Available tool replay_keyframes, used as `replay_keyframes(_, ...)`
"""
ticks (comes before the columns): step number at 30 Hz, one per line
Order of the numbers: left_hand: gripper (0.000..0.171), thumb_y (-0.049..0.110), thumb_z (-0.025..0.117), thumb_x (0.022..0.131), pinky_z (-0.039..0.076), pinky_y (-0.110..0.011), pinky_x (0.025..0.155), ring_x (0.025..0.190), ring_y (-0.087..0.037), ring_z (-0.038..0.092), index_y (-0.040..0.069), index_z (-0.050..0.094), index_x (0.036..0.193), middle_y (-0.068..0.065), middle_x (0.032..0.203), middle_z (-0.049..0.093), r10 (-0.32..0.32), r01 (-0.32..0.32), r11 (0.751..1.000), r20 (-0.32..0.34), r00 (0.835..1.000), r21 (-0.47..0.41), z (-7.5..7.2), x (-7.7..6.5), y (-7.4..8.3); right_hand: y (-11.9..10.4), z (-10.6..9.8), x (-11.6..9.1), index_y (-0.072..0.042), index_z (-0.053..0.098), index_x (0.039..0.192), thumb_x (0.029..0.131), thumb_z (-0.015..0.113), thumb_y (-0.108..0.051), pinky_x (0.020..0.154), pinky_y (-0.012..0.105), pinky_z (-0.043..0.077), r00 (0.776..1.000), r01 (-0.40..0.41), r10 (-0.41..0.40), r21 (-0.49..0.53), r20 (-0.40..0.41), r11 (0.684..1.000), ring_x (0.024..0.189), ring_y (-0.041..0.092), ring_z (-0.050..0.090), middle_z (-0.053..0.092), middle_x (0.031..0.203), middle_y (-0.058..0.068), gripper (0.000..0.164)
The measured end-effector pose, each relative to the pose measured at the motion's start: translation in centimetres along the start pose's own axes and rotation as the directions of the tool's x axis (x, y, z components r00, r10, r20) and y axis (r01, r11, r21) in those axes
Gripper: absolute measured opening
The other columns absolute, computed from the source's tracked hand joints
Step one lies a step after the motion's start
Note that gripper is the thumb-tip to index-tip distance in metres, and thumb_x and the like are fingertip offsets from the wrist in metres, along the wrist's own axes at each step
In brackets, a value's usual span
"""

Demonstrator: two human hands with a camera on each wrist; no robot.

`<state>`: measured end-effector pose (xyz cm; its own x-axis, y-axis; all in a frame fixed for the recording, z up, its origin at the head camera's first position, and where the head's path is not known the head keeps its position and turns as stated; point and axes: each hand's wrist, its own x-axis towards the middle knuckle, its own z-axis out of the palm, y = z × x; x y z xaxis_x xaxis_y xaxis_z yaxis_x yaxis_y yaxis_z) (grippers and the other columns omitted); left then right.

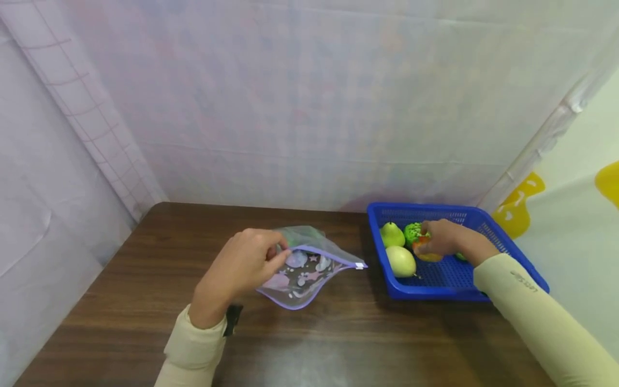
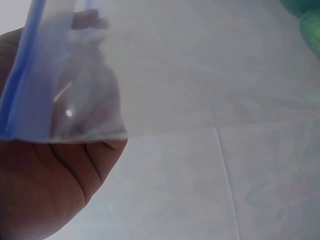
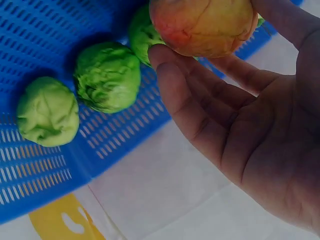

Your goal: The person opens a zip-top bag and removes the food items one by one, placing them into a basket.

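My left hand (image 1: 242,263) pinches the upper rim of a clear zip bag (image 1: 314,290) with a purple edge and printed stars. The bag's mouth gapes open, and its white slider (image 1: 359,266) sits at the right end. Through the film in the left wrist view, green items (image 2: 311,30) show in part. Over at the blue basket (image 1: 435,293), my right hand (image 1: 447,239) holds a red-and-yellow peach (image 3: 205,25) between thumb and fingers. Green cabbage-like balls (image 3: 107,77) lie in the basket beside that hand.
A green pear (image 1: 393,236) and a pale yellow round fruit (image 1: 400,262) lie along the basket's left side. The brown wooden table (image 1: 145,301) carries bag and basket. White cloth (image 1: 300,107) hangs behind its back edge.
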<state>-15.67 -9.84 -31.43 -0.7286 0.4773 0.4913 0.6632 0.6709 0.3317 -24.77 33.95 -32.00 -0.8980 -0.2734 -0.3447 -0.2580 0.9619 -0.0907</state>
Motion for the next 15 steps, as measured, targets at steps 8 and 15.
replay_keyframes(8, 0.005, 0.015, 0.072, 0.084, 0.029, -0.020, 0.039, 0.044, -0.002, 0.037, 0.012, 0.076, 0.084, 0.008, 0.052, 0.049, -0.010, 0.010, 1.000, 0.002, 1.000, -0.008, 0.1, -0.1, 0.0, 0.4, 1.1, 1.0, 0.015, 0.047, 0.129, 0.092, 0.065, -0.039, 0.084, 0.059, 0.051, 0.999, -0.008, 0.009, -0.020, 0.051, 1.000, 0.106, 0.045, 0.057, 0.059, 0.120, 0.036, 0.068)
replay_keyframes(15, 0.005, 0.015, 0.072, 0.084, 0.028, -0.020, 0.039, 0.044, -0.003, 0.037, 0.012, 0.076, 0.083, 0.008, 0.052, 0.049, -0.004, 0.004, 1.000, -0.006, 1.000, -0.007, 0.1, 0.0, 0.1, 0.9, 1.1, 1.6, 0.008, 0.051, 0.117, 0.094, 0.063, -0.038, 0.063, 0.041, 0.054, 0.995, -0.043, 0.041, 0.027, 0.091, 0.999, 0.076, 0.026, 0.061, 0.063, 0.093, 0.019, 0.052)
